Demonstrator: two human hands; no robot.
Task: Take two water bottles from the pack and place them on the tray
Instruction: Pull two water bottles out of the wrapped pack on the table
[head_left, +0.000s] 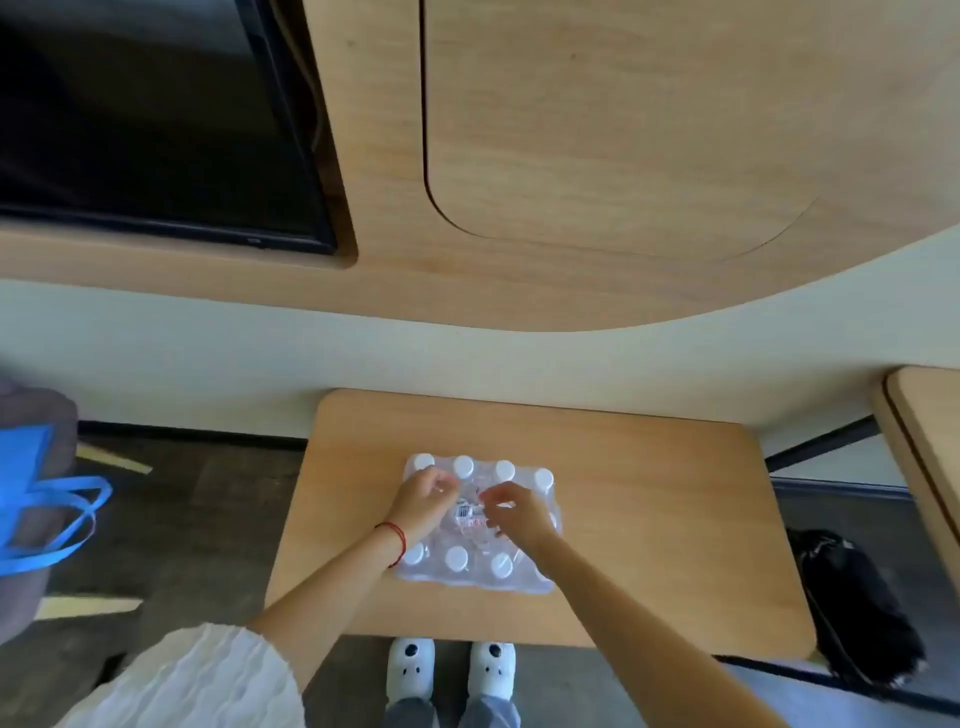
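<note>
Nearest, white slippers (451, 670) at the surface's near edge, a white crinkled sleeve (192, 680) low on the left. Beyond, a wooden surface (649, 519) carrying a shrink-wrapped pack of water bottles (475, 566), white caps up, roughly mid-surface. Left hand (422, 501), red string (397, 540) at the wrist, curled with fingertips pinching the plastic wrap near the pack's far-left caps. Right hand (517, 512) likewise bent, fingertips pinched on the wrap at the pack's centre, beside a barcode label (466, 512). Both hands close together, not touching. To the left, a blue bag (36, 499); to the right, a dark bag (852, 597) on the floor. Farther off, a pale wall, a wood panel (597, 156), a dark screen (145, 114).
</note>
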